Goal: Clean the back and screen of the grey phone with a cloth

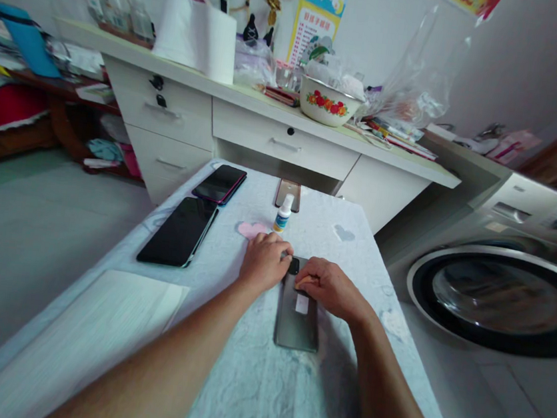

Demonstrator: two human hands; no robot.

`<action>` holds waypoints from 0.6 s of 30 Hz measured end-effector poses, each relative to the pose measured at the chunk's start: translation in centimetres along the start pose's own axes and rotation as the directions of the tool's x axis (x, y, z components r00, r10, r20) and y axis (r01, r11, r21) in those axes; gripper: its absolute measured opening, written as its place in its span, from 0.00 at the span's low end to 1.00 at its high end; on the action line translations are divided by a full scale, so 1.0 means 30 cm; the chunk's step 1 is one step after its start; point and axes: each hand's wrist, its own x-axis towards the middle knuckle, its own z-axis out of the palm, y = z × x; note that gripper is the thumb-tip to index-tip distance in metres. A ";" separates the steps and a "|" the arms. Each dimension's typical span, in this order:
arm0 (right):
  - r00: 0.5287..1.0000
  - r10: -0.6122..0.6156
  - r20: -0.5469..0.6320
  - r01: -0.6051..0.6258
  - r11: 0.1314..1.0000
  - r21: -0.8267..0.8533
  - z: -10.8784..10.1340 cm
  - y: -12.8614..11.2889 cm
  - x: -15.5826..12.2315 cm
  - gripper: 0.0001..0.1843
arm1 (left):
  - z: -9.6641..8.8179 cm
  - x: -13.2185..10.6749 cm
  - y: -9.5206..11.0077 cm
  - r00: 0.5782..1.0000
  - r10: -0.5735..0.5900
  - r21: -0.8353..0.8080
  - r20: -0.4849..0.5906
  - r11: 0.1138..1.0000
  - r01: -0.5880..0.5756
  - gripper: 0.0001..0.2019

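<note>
A grey smartphone (298,328) lies on the cloth-covered table with its back up, its dark camera block at the top and a white label below. My left hand (266,259) holds the phone at its upper left corner, fingers bent over the edge. Over the upper right of the phone's back, my right hand (329,286) is closed in a pinch; a sliver of something small and orange-tan shows at the fingertips, too little to name. Just beyond my left hand stands a small white spray bottle (282,215) with a blue and yellow label.
A large black-screened tablet (178,232) and a dark phone (221,184) lie to the left. Behind the bottle is a phone case or phone (295,201). A pale sheet (88,328) covers the near left. Past the table stand a white desk (169,112) and a washing machine (501,288).
</note>
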 end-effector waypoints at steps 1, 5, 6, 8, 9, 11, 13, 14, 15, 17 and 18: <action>1.000 -0.015 -0.016 0.015 1.000 0.015 0.005 0.003 0.002 0.08 | 0.000 0.000 0.000 1.000 0.000 0.000 0.000 1.000 0.000 0.07; 0.990 -0.072 -0.124 0.071 0.997 -0.009 0.037 0.018 0.019 0.09 | 0.001 0.000 -0.001 1.000 -0.002 0.000 0.007 1.000 0.002 0.08; 0.987 -0.070 -0.146 0.066 0.997 -0.031 0.045 0.022 0.025 0.09 | 0.001 0.000 -0.002 1.000 -0.004 -0.001 0.008 1.000 0.004 0.09; 0.980 -0.052 -0.193 0.037 0.996 -0.079 0.059 0.030 0.039 0.09 | 0.002 0.000 -0.002 1.000 -0.006 -0.006 0.009 1.000 0.006 0.09; 0.976 -0.038 -0.214 0.017 0.995 -0.102 0.065 0.034 0.047 0.09 | 0.002 -0.001 -0.002 1.000 -0.005 -0.008 0.007 1.000 0.005 0.10; 0.968 -0.014 -0.251 -0.024 0.989 -0.148 0.075 0.046 0.061 0.09 | 0.002 -0.001 -0.002 1.000 0.002 -0.010 0.001 1.000 -0.002 0.10; 0.961 -0.009 -0.277 -0.049 0.979 -0.200 0.084 0.059 0.073 0.08 | 0.002 -0.002 -0.001 1.000 0.009 -0.006 -0.005 1.000 -0.009 0.10; 0.958 -0.014 -0.287 -0.054 0.972 -0.229 0.089 0.065 0.078 0.09 | 0.001 -0.001 -0.001 1.000 0.010 -0.003 -0.006 1.000 -0.010 0.10; 0.955 -0.024 -0.296 -0.056 0.965 -0.256 0.093 0.070 0.083 0.09 | 0.001 -0.001 -0.001 1.000 0.010 0.001 -0.007 1.000 -0.010 0.10; 0.950 -0.040 -0.310 -0.054 0.956 -0.288 0.101 0.073 0.087 0.11 | 0.001 0.001 -0.001 1.000 0.011 0.006 -0.009 1.000 -0.011 0.10; 0.949 -0.044 -0.312 -0.052 0.955 -0.291 0.103 0.072 0.087 0.11 | 0.001 0.001 -0.002 1.000 0.013 0.007 -0.012 1.000 -0.013 0.10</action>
